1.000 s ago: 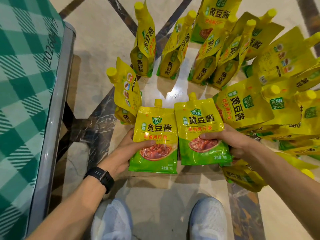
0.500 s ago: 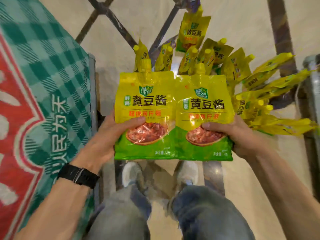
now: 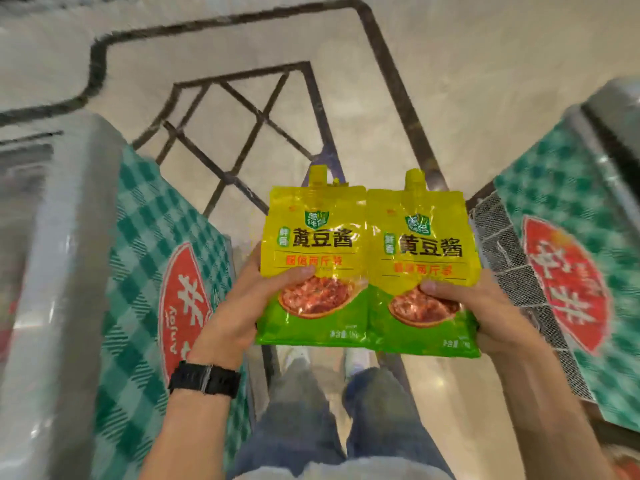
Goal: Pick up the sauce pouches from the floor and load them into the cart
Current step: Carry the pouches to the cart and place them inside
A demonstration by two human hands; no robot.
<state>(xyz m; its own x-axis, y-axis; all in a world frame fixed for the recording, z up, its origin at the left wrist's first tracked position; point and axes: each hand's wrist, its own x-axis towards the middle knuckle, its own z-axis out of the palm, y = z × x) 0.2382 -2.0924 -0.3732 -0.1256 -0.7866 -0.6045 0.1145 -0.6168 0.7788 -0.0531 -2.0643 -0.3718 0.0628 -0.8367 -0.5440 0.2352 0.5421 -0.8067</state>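
Two yellow-and-green sauce pouches with spout caps are held upright side by side in front of me. My left hand (image 3: 239, 306) grips the left pouch (image 3: 311, 244) at its lower left edge, thumb across the front. My right hand (image 3: 485, 306) grips the right pouch (image 3: 426, 258) at its lower right edge, thumb on the front. The pouches touch along their inner edges. No pouches on the floor are in view; the pile is hidden behind the held pair or out of frame.
A green-checked cloth with a red emblem (image 3: 156, 271) covers a metal-framed unit (image 3: 52, 271) on my left. A second checked cloth (image 3: 571, 271) over wire mesh (image 3: 502, 254) stands on my right. Between them runs marble floor (image 3: 242, 46) with dark inlay lines, and my legs and shoes (image 3: 356, 358) are below.
Both hands lifted the two pouches off the floor and up toward my chest. My view swung up and away from the pouch pile, bringing the right-hand covered mesh unit into sight.
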